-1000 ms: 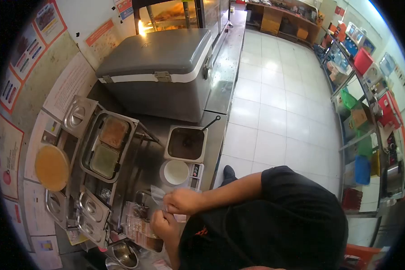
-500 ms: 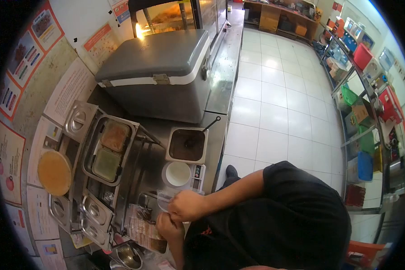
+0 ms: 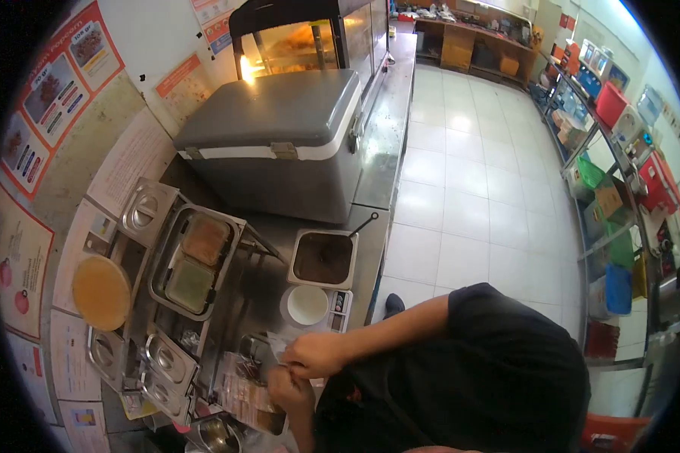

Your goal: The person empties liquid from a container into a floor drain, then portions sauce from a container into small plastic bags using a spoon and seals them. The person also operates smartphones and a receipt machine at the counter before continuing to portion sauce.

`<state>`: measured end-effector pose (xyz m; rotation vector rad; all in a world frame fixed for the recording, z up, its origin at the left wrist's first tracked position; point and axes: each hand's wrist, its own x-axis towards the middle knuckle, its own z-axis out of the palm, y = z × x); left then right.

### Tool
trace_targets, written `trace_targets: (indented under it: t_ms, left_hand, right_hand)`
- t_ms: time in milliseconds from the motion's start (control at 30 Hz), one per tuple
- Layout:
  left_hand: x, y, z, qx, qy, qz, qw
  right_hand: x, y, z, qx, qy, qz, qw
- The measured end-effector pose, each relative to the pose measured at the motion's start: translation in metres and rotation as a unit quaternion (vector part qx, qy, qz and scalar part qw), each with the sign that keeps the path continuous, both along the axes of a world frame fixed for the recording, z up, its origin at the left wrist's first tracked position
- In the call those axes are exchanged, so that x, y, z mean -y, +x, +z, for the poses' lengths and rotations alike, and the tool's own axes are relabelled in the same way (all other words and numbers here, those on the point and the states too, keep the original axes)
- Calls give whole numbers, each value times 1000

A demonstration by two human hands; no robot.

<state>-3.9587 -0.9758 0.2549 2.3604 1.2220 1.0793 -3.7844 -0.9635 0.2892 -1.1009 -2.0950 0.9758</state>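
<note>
My right hand is closed on a clear plastic bag, part of which sticks out past the fingers. Just below it, my left hand is also closed, its fingers meeting those of the right; the bag's lower part is hidden there. Beside and under the hands lies a group of clear packets with pinkish contents. A white tub on a small scale stands just above my right hand. Beyond it is a steel pan of dark contents with a ladle in it.
A rack holds a tray with two containers and steel lids. A round tan disc leans at the left. A large grey cooler and a lit display case stand behind. Shelves line the right.
The whole view has shifted, so the counter things appear slightly lower and further right. Both hands stay together, and less of the clear bag shows beyond the right fingers.
</note>
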Motion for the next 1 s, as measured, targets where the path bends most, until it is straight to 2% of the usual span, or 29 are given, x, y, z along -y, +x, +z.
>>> trace_targets:
  t_ms: [67, 133, 267, 367, 467, 567, 667, 767, 867, 967, 1000]
  left_hand:
    - [2, 2, -3, 17, -41, -1, 999]
    - [1, 3, -7, 15, -16, 7, 1000]
    - [3, 5, -3, 4, 0, 2, 1000]
    - [2, 1, -7, -19, 85, -39, 995]
    - [4, -1, -8, -62, 122, -5, 990]
    - [2, 8, 11, -42, 187, 27, 981]
    - [2, 15, 24, -67, 236, 64, 967]
    - [2, 6, -2, -63, 175, 12, 982]
    - [6, -3, -18, -68, 100, 48, 992]
    - [7, 4, -3, -52, 133, 145, 979]
    - [6, 8, 0, -51, 139, 125, 981]
  right_hand:
    - [-3, 0, -6, 7, -15, 6, 1000]
    - [-2, -2, -8, 14, -53, 6, 998]
    - [2, -4, -9, 13, -39, -20, 999]
    - [17, -10, -6, 26, -34, -75, 996]
    - [22, -8, -14, 20, -24, -127, 991]
    - [22, -6, -4, 48, -21, -140, 989]
    - [18, -4, -7, 118, 12, -106, 987]
    - [17, 1, -3, 195, -5, -69, 978]
    - [21, -1, -2, 195, 4, -80, 978]
    - [16, 3, -4, 210, -4, -118, 971]
    - [15, 2, -5, 208, 14, -101, 973]
